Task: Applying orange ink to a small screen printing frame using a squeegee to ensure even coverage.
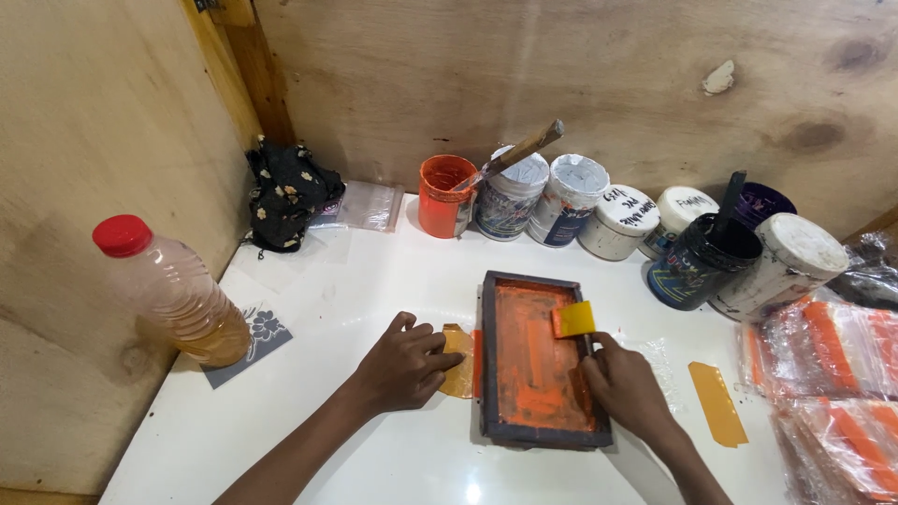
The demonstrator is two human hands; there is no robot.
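A small dark-framed printing screen point(541, 438) smeared with orange ink lies flat on the white table point(318, 309). My right hand point(625, 385) rests on the screen's right side and holds a small yellow squeegee card point(573, 320) against the mesh near its upper right corner. My left hand point(404, 365) presses down beside the frame's left edge, fingers over a yellowish piece point(458, 374) that pokes out from under the frame.
Along the back wall stand an orange ink tub point(443, 196) with a stick, several lidded jars point(571, 198) and a dark open jar point(700, 260). A red-capped bottle point(178, 292) stands left, a black cloth point(285, 192) behind it. Plastic-bagged orange pieces point(828, 365) and a yellow strip point(716, 402) lie right.
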